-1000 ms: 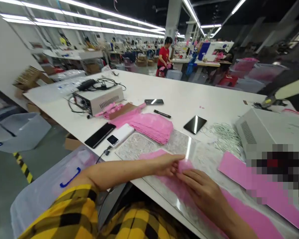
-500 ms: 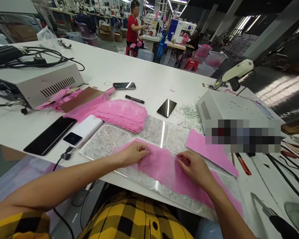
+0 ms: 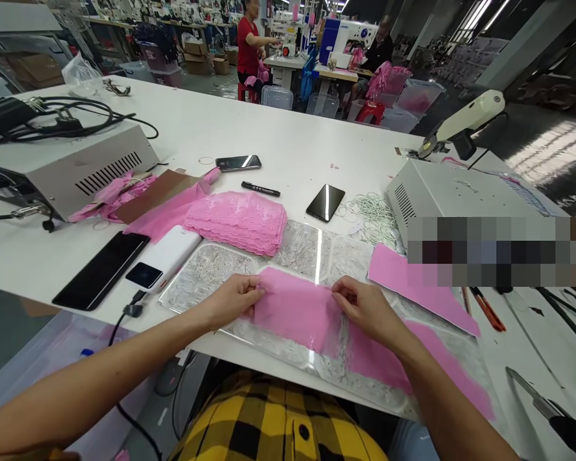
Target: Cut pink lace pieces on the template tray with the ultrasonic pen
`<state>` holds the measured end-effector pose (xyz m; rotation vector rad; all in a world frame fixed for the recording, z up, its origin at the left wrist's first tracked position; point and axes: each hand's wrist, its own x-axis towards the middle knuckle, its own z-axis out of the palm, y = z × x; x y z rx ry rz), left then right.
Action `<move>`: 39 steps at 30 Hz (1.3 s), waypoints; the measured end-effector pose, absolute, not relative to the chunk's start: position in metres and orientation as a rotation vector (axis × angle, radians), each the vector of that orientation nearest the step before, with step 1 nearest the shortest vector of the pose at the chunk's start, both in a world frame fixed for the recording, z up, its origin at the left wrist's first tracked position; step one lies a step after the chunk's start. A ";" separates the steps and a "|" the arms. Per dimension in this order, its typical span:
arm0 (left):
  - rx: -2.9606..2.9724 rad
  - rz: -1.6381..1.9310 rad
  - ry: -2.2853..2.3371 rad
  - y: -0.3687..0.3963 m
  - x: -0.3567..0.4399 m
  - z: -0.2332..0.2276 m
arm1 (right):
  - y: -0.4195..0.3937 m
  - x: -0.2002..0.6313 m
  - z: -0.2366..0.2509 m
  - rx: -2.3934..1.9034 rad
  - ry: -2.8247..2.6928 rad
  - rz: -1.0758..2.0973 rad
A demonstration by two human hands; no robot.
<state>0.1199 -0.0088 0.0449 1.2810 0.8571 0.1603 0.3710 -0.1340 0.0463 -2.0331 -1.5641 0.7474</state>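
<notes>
Big white table takes up most of the shot, with a grey vented box at far left and a second one at right. Nearer the person there's a clear plastic sheet laid over lace pattern, and just beyond it a stack of pink lace pieces. A white power bank and a black phone lie off to the left. The main thing is the pink lace strip, lying flat on the clear sheet right in front of the person. Its long axis runs left to right and trails away toward the lower right, under the right forearm. The left hand pinches the strip's left end, fingers closed on the edge. The right hand grips it further along, fingertips bunched on the upper edge. So the fabric sits stretched between both hands, each touching it, neither one really closer.
</notes>
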 end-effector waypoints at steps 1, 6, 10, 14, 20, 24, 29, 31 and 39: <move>1.274 0.163 0.866 -0.008 0.118 0.044 | -0.131 0.370 0.048 -2.032 -1.565 0.772; 1.248 0.174 0.900 -0.003 0.112 0.041 | -0.117 0.365 0.056 -2.033 -1.551 0.847; 1.261 0.185 0.933 0.001 0.113 0.043 | -0.113 0.365 0.053 -2.060 -1.513 0.782; 1.299 0.215 0.962 0.001 0.113 0.047 | -0.131 0.366 0.049 -2.101 -1.505 0.681; 1.326 0.205 0.986 0.000 0.115 0.048 | -0.165 0.355 0.046 -2.185 -1.600 0.782; 1.346 0.196 0.988 0.001 0.116 0.048 | -0.167 0.343 0.042 -2.152 -1.589 0.841; 1.352 0.187 0.996 0.000 0.115 0.048 | -0.161 0.341 0.052 -1.971 -1.385 1.088; 1.353 0.188 0.997 0.000 0.114 0.047 | -0.160 0.343 0.055 -1.919 -1.328 1.146; 1.362 0.213 0.961 0.002 0.113 0.041 | -0.178 0.334 0.042 -2.254 -1.534 0.857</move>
